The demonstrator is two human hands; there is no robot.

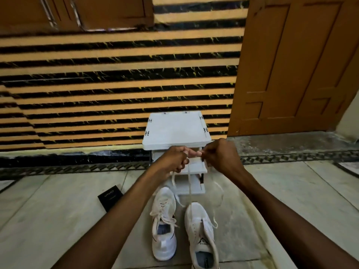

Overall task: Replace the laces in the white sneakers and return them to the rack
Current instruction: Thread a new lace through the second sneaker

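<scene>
Mid-lacing: left hand (174, 160) and right hand (219, 154) each pinch the lace (189, 183) rising from 1 sneaker (200, 226); next likely comes threading its eyelets.

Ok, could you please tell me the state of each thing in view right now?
lace: raised, gripped at the top, lower end at a shoe.
left hand: grips the lace.
right hand: pinches the lace.
left sneaker: upright on the floor, laced, ends untied.
right sneaker: upright on the floor, the lace runs up from its front.
rack: upright by the wall, no sneakers visible on it.
black box: flat on the floor, shut.
</scene>
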